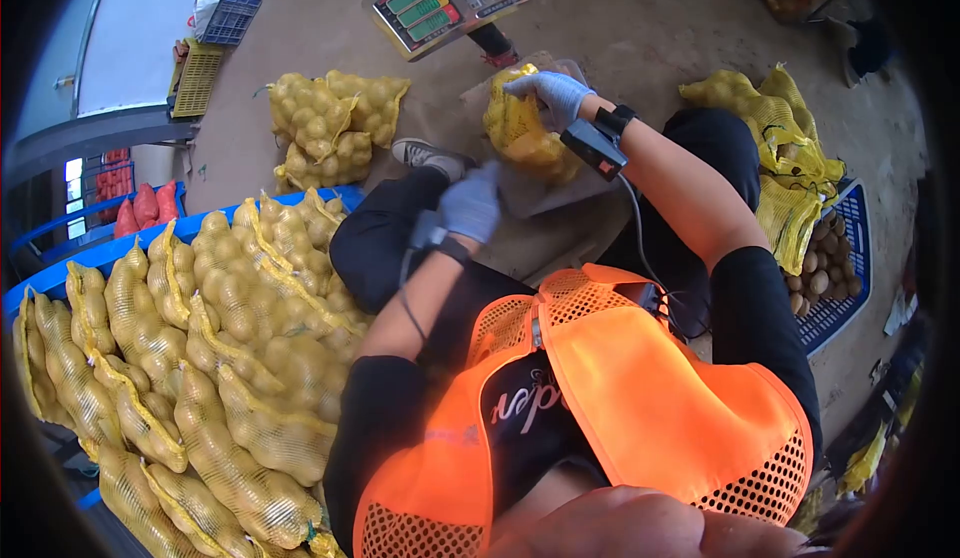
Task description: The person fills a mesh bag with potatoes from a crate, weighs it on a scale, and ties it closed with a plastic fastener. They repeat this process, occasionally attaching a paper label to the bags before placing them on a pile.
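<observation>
Grasp the mesh bag (pixel 520 130) by netting and underside — probably heavy, pliable, lumpy — the right hand (pixel 556 95) gripping its top, the left hand (pixel 472 204) apart, finger closure indeterminable.

Produce packing area, with bagged potatoes (pixel 215 368) and scale (pixel 448 3).

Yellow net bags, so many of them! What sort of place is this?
It's probably a place where potatoes are weighed and packed. The yellow net bags are filled and laid in rows, loose potatoes sit in a blue crate, and there's a digital scale.
</observation>
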The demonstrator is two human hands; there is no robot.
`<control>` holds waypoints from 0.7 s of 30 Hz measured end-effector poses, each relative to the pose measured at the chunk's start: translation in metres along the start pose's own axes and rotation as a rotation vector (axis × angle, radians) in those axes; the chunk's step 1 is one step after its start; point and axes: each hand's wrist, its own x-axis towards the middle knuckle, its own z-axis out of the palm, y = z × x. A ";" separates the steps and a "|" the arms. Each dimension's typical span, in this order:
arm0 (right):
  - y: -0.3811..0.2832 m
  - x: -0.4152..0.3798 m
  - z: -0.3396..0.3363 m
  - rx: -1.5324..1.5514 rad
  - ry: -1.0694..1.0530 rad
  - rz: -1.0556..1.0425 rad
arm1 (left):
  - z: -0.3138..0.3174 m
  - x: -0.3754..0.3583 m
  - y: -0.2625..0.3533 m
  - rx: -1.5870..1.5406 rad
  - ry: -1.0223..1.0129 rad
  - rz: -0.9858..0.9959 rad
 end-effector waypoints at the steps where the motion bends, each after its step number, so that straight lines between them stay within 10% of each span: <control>1: -0.002 -0.007 0.010 0.072 0.066 0.078 | 0.027 -0.012 0.027 -0.102 0.035 0.086; 4: -0.006 -0.027 0.044 0.302 0.270 0.106 | 0.030 0.030 0.119 -0.322 -0.132 -0.060; 6: 0.027 -0.005 0.048 0.297 0.279 0.025 | 0.058 0.093 0.137 -1.041 0.042 -0.185; 9: 0.049 0.000 0.044 -0.332 0.465 -0.366 | 0.044 0.127 0.150 -1.843 0.057 -0.517; 13: 0.056 -0.019 0.049 -0.534 0.463 -0.641 | 0.052 0.077 0.136 -1.666 0.045 -0.360; 14: 0.060 -0.014 0.045 -0.527 0.474 -0.644 | 0.048 0.045 0.116 -1.888 -0.237 -0.403; 17: 0.072 -0.012 0.042 -0.710 0.447 -0.801 | 0.043 0.023 0.050 -0.839 -0.679 0.412; 19: 0.079 -0.004 0.041 -0.731 0.481 -0.916 | -0.006 0.017 0.032 -0.356 -0.538 0.316; 21: 0.078 0.000 0.043 -0.763 0.494 -0.961 | -0.088 0.034 0.028 -0.904 -0.478 -0.267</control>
